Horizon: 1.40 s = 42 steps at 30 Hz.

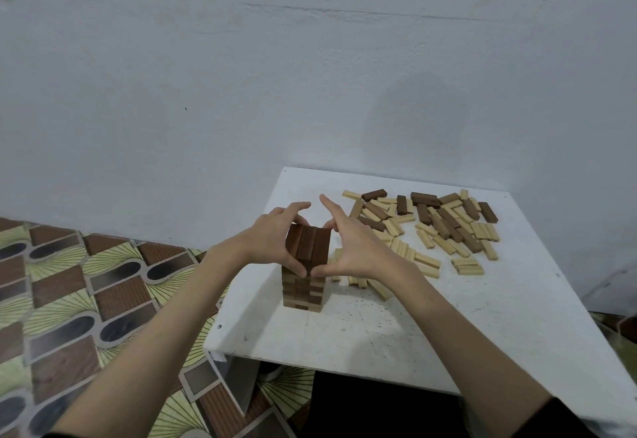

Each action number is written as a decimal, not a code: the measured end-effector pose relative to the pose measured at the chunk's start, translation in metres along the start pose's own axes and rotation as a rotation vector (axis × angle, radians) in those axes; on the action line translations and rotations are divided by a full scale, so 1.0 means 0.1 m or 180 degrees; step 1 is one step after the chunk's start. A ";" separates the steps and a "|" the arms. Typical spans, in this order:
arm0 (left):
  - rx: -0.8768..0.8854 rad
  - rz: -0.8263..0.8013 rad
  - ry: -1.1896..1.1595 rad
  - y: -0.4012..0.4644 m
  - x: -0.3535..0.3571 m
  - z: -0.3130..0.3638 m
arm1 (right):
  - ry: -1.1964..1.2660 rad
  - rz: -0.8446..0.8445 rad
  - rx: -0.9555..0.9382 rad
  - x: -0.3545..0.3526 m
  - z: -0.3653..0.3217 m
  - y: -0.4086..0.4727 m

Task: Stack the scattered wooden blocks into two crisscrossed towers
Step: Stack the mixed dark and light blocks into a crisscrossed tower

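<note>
Tower (303,286) top layer between both hands (267,241) (351,248), thumbs touching it

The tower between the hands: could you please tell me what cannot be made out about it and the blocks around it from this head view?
- Tower: its far side faces away from the camera, and the hands cover the sides of its top layer.
- Left hand and right hand: whether the palms press the top blocks or only the fingertips touch is unclear.
- Loose blocks: those behind the right hand are hidden, so no full count.
- Table: its near right corner is cut off by the frame edge.
</note>
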State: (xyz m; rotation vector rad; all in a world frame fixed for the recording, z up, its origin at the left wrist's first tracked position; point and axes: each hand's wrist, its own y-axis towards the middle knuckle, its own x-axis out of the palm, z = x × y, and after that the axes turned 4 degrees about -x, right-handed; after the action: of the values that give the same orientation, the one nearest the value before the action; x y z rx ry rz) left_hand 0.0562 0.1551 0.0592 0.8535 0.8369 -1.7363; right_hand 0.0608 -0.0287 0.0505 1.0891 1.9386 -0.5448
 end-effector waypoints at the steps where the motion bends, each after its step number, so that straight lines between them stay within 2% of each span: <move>1: -0.0005 -0.0006 0.0004 -0.01 0.00 0.01 | 0.0002 -0.0007 0.0006 0.01 0.00 0.00; 9: 0.0037 -0.0067 -0.0025 0.01 -0.03 0.03 | 0.0117 -0.0108 0.0063 -0.02 0.05 -0.03; 14: 0.0056 0.0074 -0.0447 0.10 -0.02 0.20 | 0.0166 -0.0120 0.0312 -0.22 0.28 -0.17; 19: 0.0448 0.0715 -0.0365 0.26 0.12 0.63 | 0.0016 0.0397 0.0634 -0.41 0.71 -0.44; 23: 0.0645 0.0938 -0.0403 0.46 0.48 0.99 | 0.0078 0.0901 0.0942 -0.40 1.18 -0.64; 29: 0.0503 0.0714 -0.0294 0.87 1.40 1.20 | 0.0433 0.1383 0.1492 -0.33 1.80 -0.88; 34: 0.0355 0.0560 -0.0287 1.29 1.75 1.32 | 0.0418 0.1744 0.1802 -0.43 2.21 -0.84; 38: 0.0500 0.0631 0.0042 1.72 1.82 1.51 | 0.0272 0.1854 0.1964 -0.55 2.49 -0.63; 42: 0.0792 0.0665 0.0895 2.12 1.86 1.62 | -0.0025 0.1619 0.2004 -0.60 2.72 -0.47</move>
State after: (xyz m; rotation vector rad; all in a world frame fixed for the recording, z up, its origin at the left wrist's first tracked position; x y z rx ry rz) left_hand 0.1824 -0.1260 -0.0461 1.3272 0.6908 -1.5764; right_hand 0.1607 -0.2711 -0.0546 1.8935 1.4141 -0.8868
